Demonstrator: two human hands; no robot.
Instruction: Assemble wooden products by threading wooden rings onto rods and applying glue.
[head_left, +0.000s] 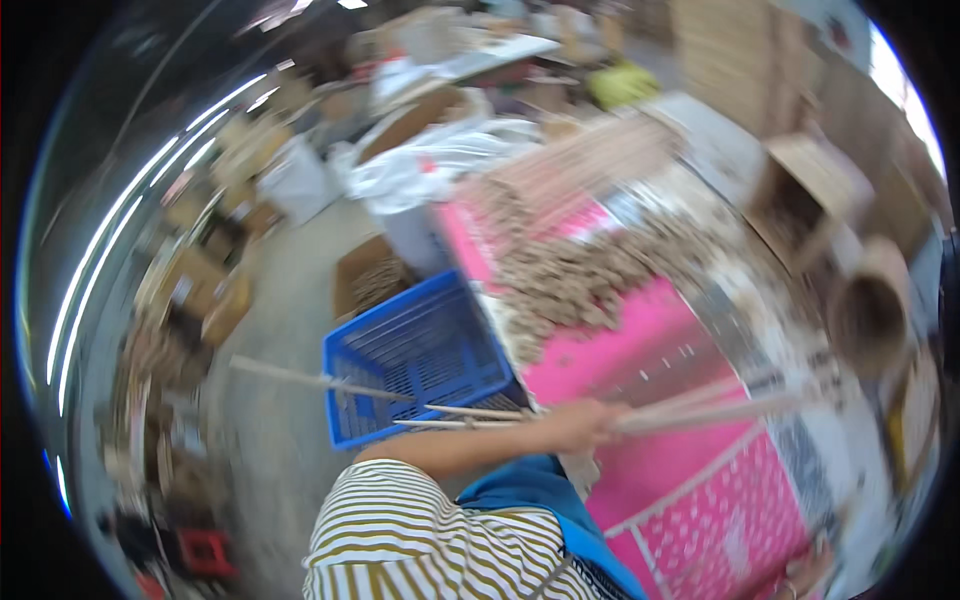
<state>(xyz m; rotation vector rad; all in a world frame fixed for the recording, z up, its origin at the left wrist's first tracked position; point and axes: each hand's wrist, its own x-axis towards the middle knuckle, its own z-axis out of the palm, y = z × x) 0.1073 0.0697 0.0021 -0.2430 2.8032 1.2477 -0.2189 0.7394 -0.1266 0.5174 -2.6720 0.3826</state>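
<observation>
My left hand is closed around a few thin wooden sticks, held out across a pink table covering. Their pale ends stick out on both sides of the fist, some reaching left over a blue plastic crate. At the lower right edge, my right hand shows only in part beside the dotted pink covering, with a band at the wrist; its fingers are smeared and cut off. Beyond the left hand lies a heap of small brown pieces. Past the heap is a blurred bundle of long sticks.
The blue crate stands at the table's left edge, with a cardboard box of brown pieces behind it. White sacks stand farther back. On the right are an open carton and a round, open-ended container. A red stool is at the lower left.
</observation>
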